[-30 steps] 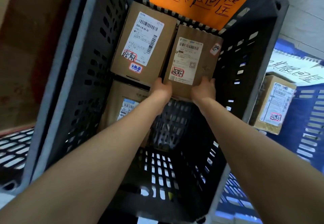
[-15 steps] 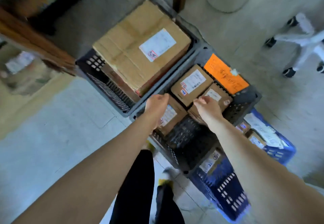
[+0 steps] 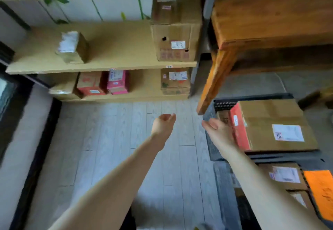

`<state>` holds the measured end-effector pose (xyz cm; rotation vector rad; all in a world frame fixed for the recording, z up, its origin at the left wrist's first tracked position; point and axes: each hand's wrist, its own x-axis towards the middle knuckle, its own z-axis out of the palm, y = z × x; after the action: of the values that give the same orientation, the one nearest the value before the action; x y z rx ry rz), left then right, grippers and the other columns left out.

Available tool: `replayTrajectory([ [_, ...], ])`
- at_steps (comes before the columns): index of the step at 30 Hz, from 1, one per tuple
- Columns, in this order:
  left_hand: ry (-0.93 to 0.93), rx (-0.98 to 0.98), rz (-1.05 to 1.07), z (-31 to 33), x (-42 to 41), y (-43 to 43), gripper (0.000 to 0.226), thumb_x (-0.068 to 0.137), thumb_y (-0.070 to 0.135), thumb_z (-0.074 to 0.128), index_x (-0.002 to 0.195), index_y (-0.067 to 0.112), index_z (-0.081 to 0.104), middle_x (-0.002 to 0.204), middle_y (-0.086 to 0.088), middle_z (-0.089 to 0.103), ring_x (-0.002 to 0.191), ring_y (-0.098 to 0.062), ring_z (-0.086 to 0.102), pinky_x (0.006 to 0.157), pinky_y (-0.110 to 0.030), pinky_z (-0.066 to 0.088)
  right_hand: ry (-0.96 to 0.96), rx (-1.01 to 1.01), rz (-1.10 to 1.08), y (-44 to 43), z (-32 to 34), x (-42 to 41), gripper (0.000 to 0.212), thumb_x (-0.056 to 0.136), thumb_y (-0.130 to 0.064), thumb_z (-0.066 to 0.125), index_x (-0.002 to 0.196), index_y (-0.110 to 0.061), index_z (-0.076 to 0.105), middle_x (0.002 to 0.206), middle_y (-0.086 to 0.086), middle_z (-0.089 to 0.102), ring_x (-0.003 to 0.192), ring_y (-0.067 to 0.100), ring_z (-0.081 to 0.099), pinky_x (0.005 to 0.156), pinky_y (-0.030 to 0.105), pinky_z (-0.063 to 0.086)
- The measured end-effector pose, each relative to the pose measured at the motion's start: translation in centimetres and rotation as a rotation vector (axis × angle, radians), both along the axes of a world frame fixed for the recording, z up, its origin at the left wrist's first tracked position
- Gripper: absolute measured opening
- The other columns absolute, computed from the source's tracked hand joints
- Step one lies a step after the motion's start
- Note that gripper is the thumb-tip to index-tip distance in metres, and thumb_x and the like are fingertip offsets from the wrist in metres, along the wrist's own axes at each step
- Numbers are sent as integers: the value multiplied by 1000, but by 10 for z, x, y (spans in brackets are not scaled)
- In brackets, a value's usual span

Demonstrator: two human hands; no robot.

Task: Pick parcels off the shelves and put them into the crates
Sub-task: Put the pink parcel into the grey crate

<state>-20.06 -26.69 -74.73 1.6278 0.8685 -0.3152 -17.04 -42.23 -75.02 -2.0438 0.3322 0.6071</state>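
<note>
Arms reach forward over the pale floor (image 3: 111,157), both of your hands empty. Your left hand (image 3: 163,124) hangs with its fingers loosely curled, closed on nothing; your right hand (image 3: 219,132) has its fingers spread apart, just in front of the dark crate (image 3: 223,103). That crate holds a large brown box (image 3: 273,125) with a red side and a white label. On the shelves (image 3: 108,66) ahead, a small parcel (image 3: 73,47) sits near the left end and a bigger carton (image 3: 173,41) at the right edge; red boxes (image 3: 102,83) stand on the lower shelf.
</note>
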Motion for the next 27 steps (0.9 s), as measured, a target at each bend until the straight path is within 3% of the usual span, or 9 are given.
replayTrajectory([
  [4, -26, 25, 123, 9, -29, 143, 33, 91, 24, 45, 63, 21, 29, 70, -5, 29, 73, -18, 30, 56, -28, 15, -25, -4, 118, 141, 9, -2, 44, 91, -24, 57, 112, 15, 52, 118, 32, 55, 111, 40, 53, 93, 44, 41],
  [8, 0, 52, 229, 13, -53, 266, 22, 92, 26, 47, 72, 17, 47, 81, -6, 42, 79, -18, 40, 58, -26, 26, -27, -5, 170, 260, 1, -8, 45, 91, -23, 56, 116, 14, 50, 122, 28, 56, 113, 36, 53, 92, 37, 42],
  [11, -12, 71, 295, 8, -56, 334, 20, 93, 24, 47, 103, 13, 61, 86, -2, 53, 85, -18, 51, 62, -24, 36, -13, 11, 180, 327, -11, -8, 44, 92, -25, 55, 127, 1, 49, 128, 16, 55, 116, 25, 51, 87, 24, 36],
  [14, 5, 58, 350, -10, -51, 378, 31, 93, 23, 48, 118, 7, 59, 84, 0, 56, 81, -14, 53, 63, -22, 40, -9, -14, 215, 373, -30, 1, 44, 92, -24, 54, 127, 1, 48, 129, 16, 54, 118, 28, 51, 88, 27, 37],
  [18, 28, 22, 388, -56, -30, 419, 22, 92, 22, 49, 108, 11, 59, 72, 4, 52, 65, -9, 47, 57, -22, 37, -7, -84, 255, 414, -72, 25, 42, 92, -23, 54, 124, 3, 50, 126, 20, 56, 117, 32, 51, 97, 34, 39],
  [22, 59, 9, 391, -119, 6, 449, 8, 91, 24, 50, 90, 18, 55, 75, -1, 53, 76, -18, 49, 59, -24, 36, 7, -119, 292, 448, -129, 60, 43, 92, -22, 53, 128, 0, 48, 124, 17, 56, 117, 28, 51, 95, 28, 37],
  [24, 61, 4, 394, -156, 29, 463, 19, 91, 23, 50, 72, 21, 47, 81, -7, 49, 79, -18, 44, 62, -26, 33, 7, -131, 300, 466, -161, 83, 42, 92, -22, 53, 128, 0, 49, 123, 16, 56, 115, 27, 52, 92, 27, 38],
  [27, 74, -2, 383, -213, 62, 483, 20, 92, 23, 50, 72, 21, 47, 85, -7, 49, 82, -17, 45, 66, -26, 33, -19, -167, 303, 490, -213, 119, 39, 93, -22, 52, 123, 2, 50, 120, 18, 58, 112, 30, 53, 87, 28, 39],
])
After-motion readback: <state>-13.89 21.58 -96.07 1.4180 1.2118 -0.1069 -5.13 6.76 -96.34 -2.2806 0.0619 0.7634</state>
